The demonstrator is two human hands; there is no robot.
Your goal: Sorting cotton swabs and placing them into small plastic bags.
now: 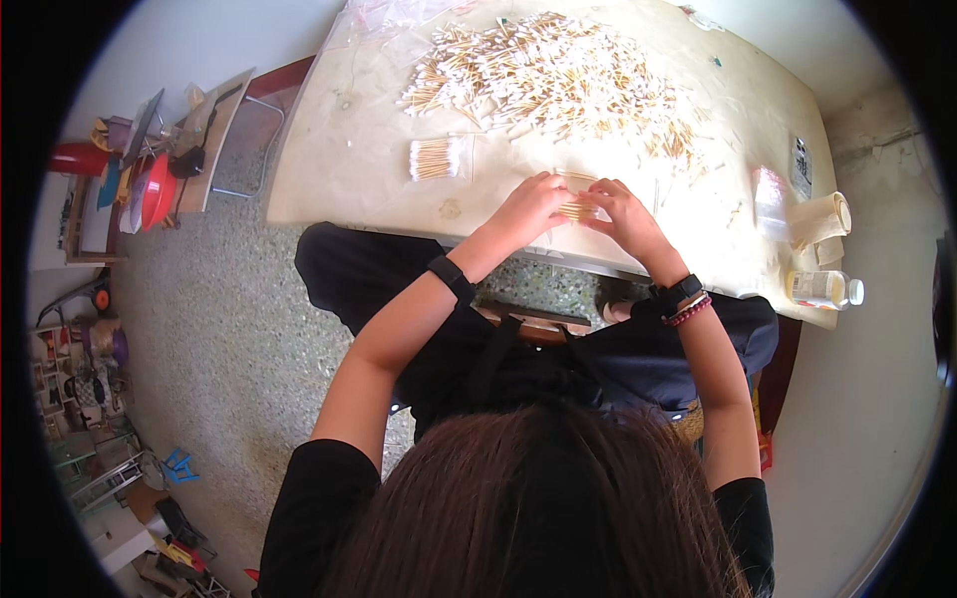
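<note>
Here's the left hand (539, 202) meeting the right hand (622, 211) at the near edge of the tabletop (344, 164), fingertips of both pinching a small batch of swabs (577, 211) between them! It looks like the gathering-and-squaring step; the next move seems to call for light, even pressure from both sides, so the sticks stay parallel. Whether anything wraps them, I can't tell; fingers cover too much.

Just left of the hands, a neat bundle (435, 159) lies by itself. Beyond them sprawls the big loose pile (553, 80), sticks pointing every way. Out to the right: a paper roll (819, 219) and a clear bottle (825, 289), near the tabletop's edge. And the room! Speckled floor (259, 329) below, a red basin (158, 189) well off left, a blue stool (179, 465) behind the hands, far left.
</note>
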